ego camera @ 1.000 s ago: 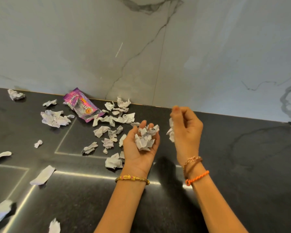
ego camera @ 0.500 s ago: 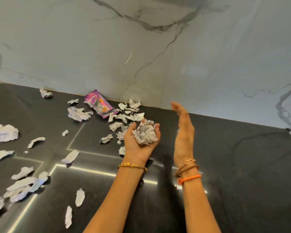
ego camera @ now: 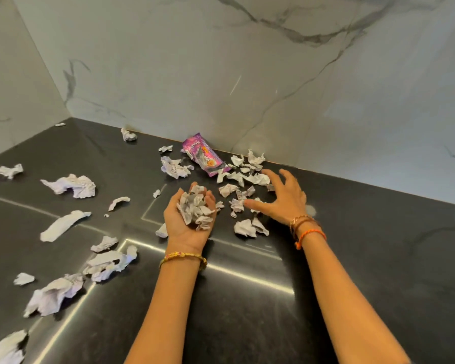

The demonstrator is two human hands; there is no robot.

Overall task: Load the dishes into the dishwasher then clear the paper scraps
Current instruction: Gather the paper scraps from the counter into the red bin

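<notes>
My left hand [ego camera: 187, 222] is turned palm up and cups a heap of crumpled white paper scraps [ego camera: 196, 207], its fingers curled round the heap. My right hand [ego camera: 281, 198] hovers palm down with fingers spread over a cluster of small scraps [ego camera: 240, 179] near the back wall; the fingertips are close to or touching some of them. Several larger torn white scraps [ego camera: 71, 185] lie scattered over the left of the black countertop [ego camera: 378, 245]. No dishes or dishwasher are in view.
A purple snack wrapper [ego camera: 202, 157] lies against the marble backsplash [ego camera: 247, 74] among the scraps. A side wall [ego camera: 16, 88] closes the counter's left corner. Bright light streaks reflect off the counter near my wrists.
My right hand dropped its scraps into the left palm, then turned palm down and reached forward over the scraps by the wall. The camera view shifted, showing more scraps on the left.
</notes>
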